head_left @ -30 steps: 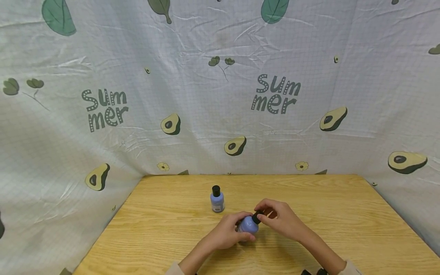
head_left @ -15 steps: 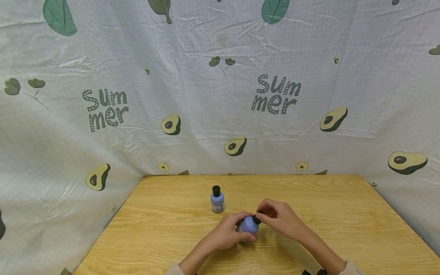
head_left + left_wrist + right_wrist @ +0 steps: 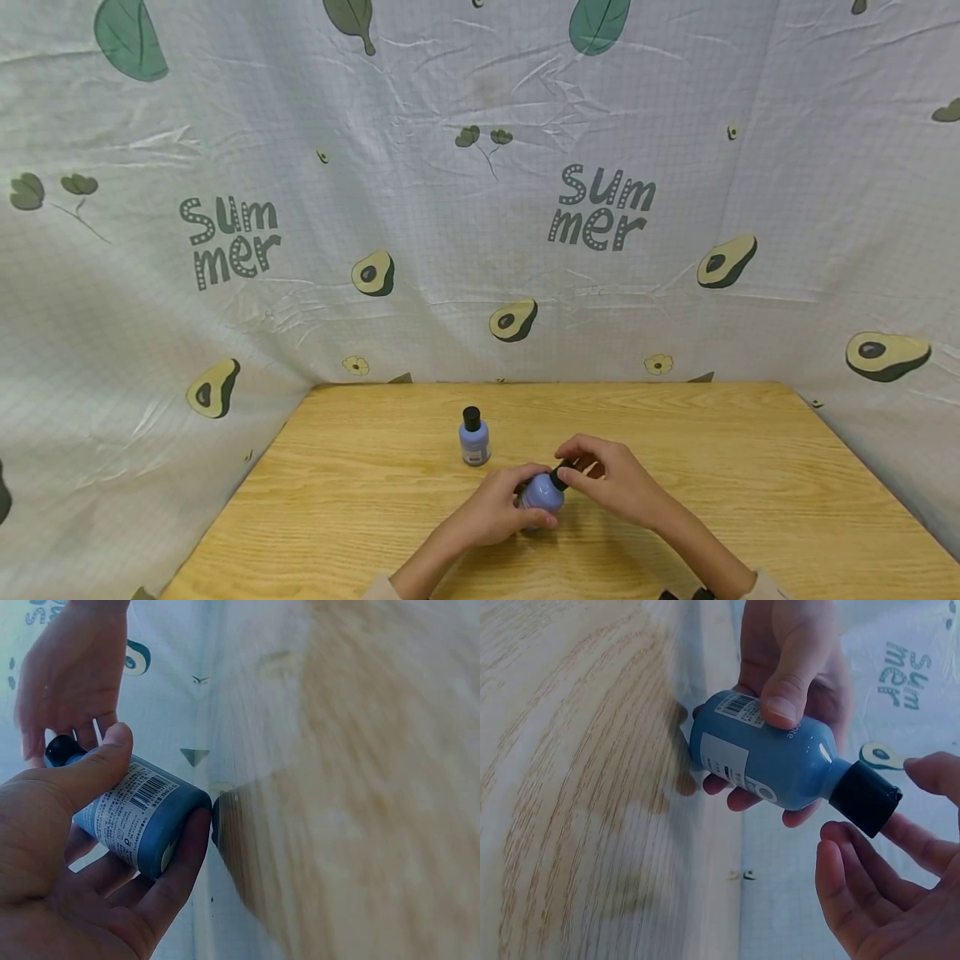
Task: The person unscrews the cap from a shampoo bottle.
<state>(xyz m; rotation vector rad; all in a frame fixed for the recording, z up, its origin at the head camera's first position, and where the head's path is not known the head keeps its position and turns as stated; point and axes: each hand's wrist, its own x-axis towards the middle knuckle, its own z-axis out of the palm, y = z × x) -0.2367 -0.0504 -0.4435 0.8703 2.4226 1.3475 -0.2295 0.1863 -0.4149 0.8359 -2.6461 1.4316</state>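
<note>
My left hand (image 3: 491, 506) grips a small blue bottle (image 3: 542, 492) with a black cap (image 3: 865, 798). In the left wrist view its thumb lies across the white barcode label (image 3: 131, 802), with the fingers underneath. The bottle tilts, cap toward my right hand (image 3: 611, 477). Seen from the right wrist, the right index finger reaches the cap's edge, while the thumb stands slightly off it and the other fingers curve loosely below. A second blue bottle (image 3: 475, 446), black-capped too, stands upright on the table behind the hands.
The wooden table (image 3: 337, 500) extends back to a pale curtain (image 3: 450, 217) printed with avocados and lettering. Dark objects (image 3: 701, 594) show at the bottom edge by the right sleeve (image 3: 763, 586).
My right fingers closed in and turned at the cap half a second ago, then spread again to about their earlier pose. The left hand and both bottles keep their places.
</note>
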